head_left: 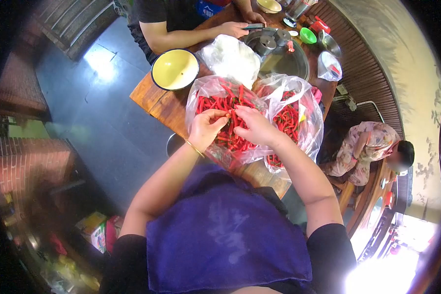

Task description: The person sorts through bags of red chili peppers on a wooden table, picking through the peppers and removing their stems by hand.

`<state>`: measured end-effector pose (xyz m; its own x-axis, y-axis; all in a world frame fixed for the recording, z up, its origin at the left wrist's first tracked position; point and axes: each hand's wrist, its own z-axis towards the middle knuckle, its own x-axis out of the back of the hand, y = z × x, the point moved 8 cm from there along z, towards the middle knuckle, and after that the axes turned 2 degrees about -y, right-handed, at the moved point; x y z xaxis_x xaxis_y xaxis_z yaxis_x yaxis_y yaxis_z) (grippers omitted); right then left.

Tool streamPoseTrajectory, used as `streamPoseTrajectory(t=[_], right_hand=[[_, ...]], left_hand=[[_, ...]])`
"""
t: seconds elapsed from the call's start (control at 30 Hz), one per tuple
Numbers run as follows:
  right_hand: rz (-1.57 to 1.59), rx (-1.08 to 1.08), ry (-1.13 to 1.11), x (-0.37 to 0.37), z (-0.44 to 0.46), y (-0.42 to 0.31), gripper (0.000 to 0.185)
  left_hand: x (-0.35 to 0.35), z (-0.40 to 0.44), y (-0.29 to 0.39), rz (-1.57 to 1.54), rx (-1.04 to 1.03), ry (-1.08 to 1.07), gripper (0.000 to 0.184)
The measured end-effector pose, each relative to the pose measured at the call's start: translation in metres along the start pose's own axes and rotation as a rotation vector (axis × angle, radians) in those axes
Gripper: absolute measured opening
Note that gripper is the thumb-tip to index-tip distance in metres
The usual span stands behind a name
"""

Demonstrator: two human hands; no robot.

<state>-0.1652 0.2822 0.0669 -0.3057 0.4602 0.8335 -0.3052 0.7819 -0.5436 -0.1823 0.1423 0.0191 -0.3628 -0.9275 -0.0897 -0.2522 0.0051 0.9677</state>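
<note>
Red chili peppers fill an open clear plastic bag on the wooden table in front of me. Above them my left hand, with a bangle at the wrist, is closed in a pinch at one end of a red chili pepper. My right hand meets it from the other side, thumb and fingers closed on the same pepper. The fingertips nearly touch, and its stem end is too small to make out. To the right stands a second clear bag of red chili peppers.
A yellow enamel bowl sits near the table's left edge, beside a white plastic bag. Behind are a round metal tray with canisters and a green bowl. Across the table a person holds a phone; another sits at right.
</note>
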Motion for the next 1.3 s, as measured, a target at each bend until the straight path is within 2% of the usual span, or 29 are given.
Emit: streamPoseTrajectory(t=[0.13,0.23,0.27,0.37,0.4,0.5,0.53,0.6,0.63,0.73,0.83,0.93,1.03,1.1,1.13,1.17,1.23,1.27,1.3], right_hand=[[0.015,-0.026,-0.057,0.001,0.003,-0.002,0.058],[-0.112,0.019,-0.037,0.007,-0.001,-0.013,0.062],[-0.226,0.015,0.027,0.017,-0.007,-0.021,0.060],[-0.243,-0.095,-0.061,0.054,0.000,-0.029,0.050],[-0.181,-0.152,-0.101,0.059,0.008,-0.019,0.034],[-0.224,-0.265,-0.067,0.069,0.038,0.009,0.019],[-0.271,-0.182,-0.003,0.067,0.049,0.015,0.015],[-0.359,-0.019,0.127,0.050,0.064,0.030,0.011],[-0.412,-0.015,0.102,0.042,0.068,0.035,0.011],[-0.553,0.026,0.057,0.034,0.073,0.038,0.011],[-0.471,-0.041,0.124,0.047,0.063,0.031,0.017],[-0.042,-0.172,0.221,0.058,0.047,0.020,0.015],[0.718,-0.083,0.178,0.039,0.035,-0.011,0.014],[1.109,-0.078,-0.063,0.015,0.024,-0.050,0.016],[0.833,0.003,0.057,0.019,0.020,-0.061,0.018],[0.781,-0.032,-0.041,0.015,0.014,-0.068,0.024],[1.177,-0.140,0.054,0.016,0.009,-0.060,0.023],[0.859,-0.117,0.289,0.029,0.006,-0.039,0.020],[0.744,-0.145,0.369,0.041,0.001,-0.026,0.019]], left_hand=[[-0.005,0.000,0.008,0.091,-0.061,-0.016,0.021],[-0.002,0.002,0.007,0.246,-0.137,0.048,0.021],[-0.001,0.003,0.002,0.211,-0.151,0.069,0.021],[0.004,-0.002,-0.002,0.064,-0.023,0.068,0.018],[0.007,-0.005,-0.005,-0.052,-0.041,0.091,0.013],[0.019,-0.021,0.020,-0.143,-0.102,0.164,0.010],[0.026,-0.024,0.024,-0.077,-0.138,0.198,0.011],[0.034,-0.033,0.033,-0.269,-0.101,0.218,0.012],[0.039,-0.036,0.037,-0.364,-0.088,0.227,0.013],[0.046,-0.046,0.033,-0.886,-0.014,0.083,0.010],[0.045,-0.053,0.026,-1.261,0.069,-0.025,0.013],[0.025,-0.059,0.029,-1.420,0.125,-0.091,0.016],[0.005,-0.052,0.028,-1.416,0.189,-0.093,0.016],[-0.006,-0.048,0.015,-1.376,0.231,-0.132,0.015],[-0.009,-0.050,0.009,-1.380,0.304,-0.118,0.017],[-0.009,-0.052,0.007,-1.380,0.293,-0.112,0.017],[-0.008,-0.054,0.007,-1.379,0.262,-0.096,0.018],[-0.005,-0.058,0.008,-1.403,0.253,-0.085,0.018],[-0.001,-0.062,0.006,-1.381,0.257,-0.091,0.018]])
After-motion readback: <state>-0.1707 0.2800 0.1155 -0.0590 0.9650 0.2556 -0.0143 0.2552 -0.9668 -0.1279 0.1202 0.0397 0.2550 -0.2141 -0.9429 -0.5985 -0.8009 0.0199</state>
